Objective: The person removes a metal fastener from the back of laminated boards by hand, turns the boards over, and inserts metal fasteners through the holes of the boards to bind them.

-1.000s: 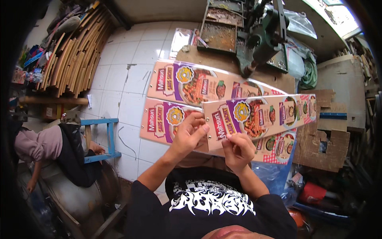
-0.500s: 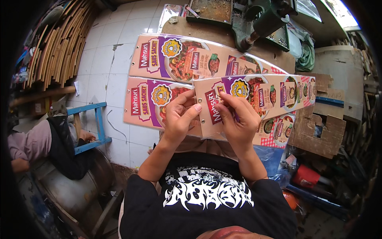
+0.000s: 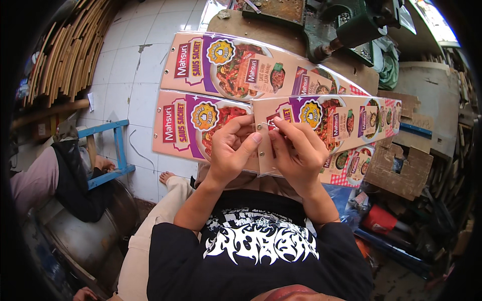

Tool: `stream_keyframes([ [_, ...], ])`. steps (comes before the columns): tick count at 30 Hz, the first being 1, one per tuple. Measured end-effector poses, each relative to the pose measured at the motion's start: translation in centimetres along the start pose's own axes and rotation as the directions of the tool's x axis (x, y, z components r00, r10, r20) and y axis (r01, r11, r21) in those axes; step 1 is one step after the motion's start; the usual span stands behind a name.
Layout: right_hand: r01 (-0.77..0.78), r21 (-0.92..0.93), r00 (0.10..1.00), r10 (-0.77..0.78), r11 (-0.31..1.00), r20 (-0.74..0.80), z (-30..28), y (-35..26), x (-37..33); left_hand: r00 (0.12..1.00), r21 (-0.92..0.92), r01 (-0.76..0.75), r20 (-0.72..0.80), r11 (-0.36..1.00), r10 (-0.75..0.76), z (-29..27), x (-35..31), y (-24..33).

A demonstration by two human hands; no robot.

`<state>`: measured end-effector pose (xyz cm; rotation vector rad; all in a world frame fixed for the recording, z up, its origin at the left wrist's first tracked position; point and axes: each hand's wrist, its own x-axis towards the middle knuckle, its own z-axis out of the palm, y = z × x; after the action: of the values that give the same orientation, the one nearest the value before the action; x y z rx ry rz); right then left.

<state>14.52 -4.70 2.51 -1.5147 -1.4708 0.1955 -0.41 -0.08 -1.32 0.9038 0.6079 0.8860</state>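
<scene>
Both the left hand (image 3: 232,149) and right hand (image 3: 296,150) pinch the near end of a light, stiff, glossy printed card strip (image 3: 331,123), by its punched holes, just above two matching strips (image 3: 201,95).

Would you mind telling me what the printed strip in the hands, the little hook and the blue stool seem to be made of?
Printed strip: probably card under clear glossy film, since it shines, stays flat and has small metal-looking eyelets at its end.
Little hook pinched by the left hand and right hand: thin bent wire, likely metal; too small to be sure.
Blue stool: painted wood, by its square bars.
</scene>
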Motion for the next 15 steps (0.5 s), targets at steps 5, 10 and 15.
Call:
stream_keyframes([
  [5,-0.009,-0.036,1.0,0.008,0.999,-0.019,0.09,0.12,-0.09,0.999,0.023,0.045,-0.002,0.999,-0.045,0.14,0.03,0.44],
  [10,-0.012,-0.032,1.0,0.011,0.999,-0.011,-0.06,0.25,-0.05,0.997,0.022,0.071,0.002,0.997,-0.071,0.11,0.09,0.56],
  [15,0.021,-0.027,1.0,-0.021,0.999,-0.006,0.11,0.44,-0.04,0.998,0.053,0.059,-0.001,0.997,-0.059,0.19,0.15,0.55],
])
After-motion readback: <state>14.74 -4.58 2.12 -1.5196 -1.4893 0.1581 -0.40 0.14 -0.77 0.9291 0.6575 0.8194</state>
